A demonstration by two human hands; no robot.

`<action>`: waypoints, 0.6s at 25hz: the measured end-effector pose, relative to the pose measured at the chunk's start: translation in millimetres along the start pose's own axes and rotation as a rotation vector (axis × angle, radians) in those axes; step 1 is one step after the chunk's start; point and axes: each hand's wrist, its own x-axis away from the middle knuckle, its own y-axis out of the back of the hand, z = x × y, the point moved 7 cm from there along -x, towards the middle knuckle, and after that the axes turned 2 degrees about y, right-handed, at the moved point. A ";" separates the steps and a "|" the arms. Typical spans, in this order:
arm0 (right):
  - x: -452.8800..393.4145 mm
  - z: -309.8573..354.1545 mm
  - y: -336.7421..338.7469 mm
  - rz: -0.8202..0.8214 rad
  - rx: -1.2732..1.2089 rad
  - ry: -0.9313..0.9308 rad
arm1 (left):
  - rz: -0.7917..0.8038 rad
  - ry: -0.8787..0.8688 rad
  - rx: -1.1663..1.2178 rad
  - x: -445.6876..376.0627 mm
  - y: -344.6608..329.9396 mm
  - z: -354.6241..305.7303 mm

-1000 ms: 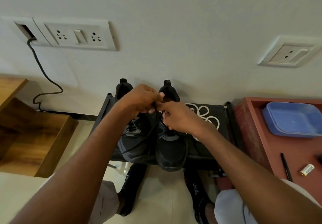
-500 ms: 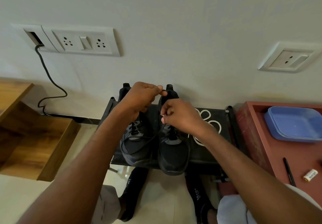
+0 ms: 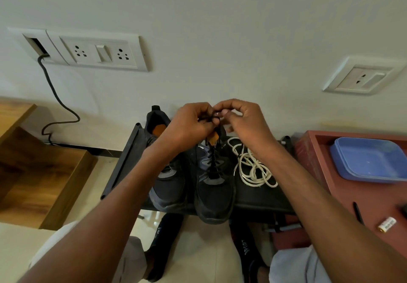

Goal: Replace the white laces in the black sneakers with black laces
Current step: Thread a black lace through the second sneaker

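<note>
Two black sneakers stand side by side on a black rack (image 3: 123, 161), toes toward me: the left sneaker (image 3: 167, 186) and the right sneaker (image 3: 214, 194). A black lace (image 3: 211, 161) runs up the right sneaker's eyelets. Above its tongue my left hand (image 3: 189, 126) and my right hand (image 3: 246, 122) meet, and both pinch the ends of the black lace. The removed white laces (image 3: 251, 168) lie in a loose pile on the rack, just right of the right sneaker.
A red table (image 3: 352, 194) at the right carries a blue tray (image 3: 370, 159), a pen (image 3: 357, 212) and a small battery (image 3: 387, 224). Wooden steps (image 3: 44, 172) stand at the left. A black cable (image 3: 57, 106) hangs from a wall socket plate (image 3: 97, 51). My socked feet are below the rack.
Both hands have risen from the right sneaker's eyelets to above its tongue, drawing the black lace ends up. The white laces, earlier partly covered by my right arm, now show more fully.
</note>
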 end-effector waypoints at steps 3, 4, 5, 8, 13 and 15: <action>3.5 -20.3 -16.6 0.081 0.007 -0.169 | -0.092 -0.111 -0.203 0.9 3.6 -1.2; 4.3 -23.6 -19.2 0.098 0.000 -0.198 | -0.089 -0.130 -0.242 2.0 4.5 -1.1; 4.3 -26.3 -20.4 0.108 -0.008 -0.222 | -0.076 -0.153 -0.272 3.4 5.2 -3.0; 3.1 -22.2 -13.9 0.072 0.119 -0.183 | -0.059 -0.102 -0.228 2.5 7.5 -2.3; 3.4 5.2 -9.2 0.012 0.121 0.002 | 0.218 0.511 0.697 9.4 -0.7 27.8; 5.3 7.4 -15.8 0.100 0.138 0.008 | 0.192 0.546 0.806 9.8 -1.1 29.7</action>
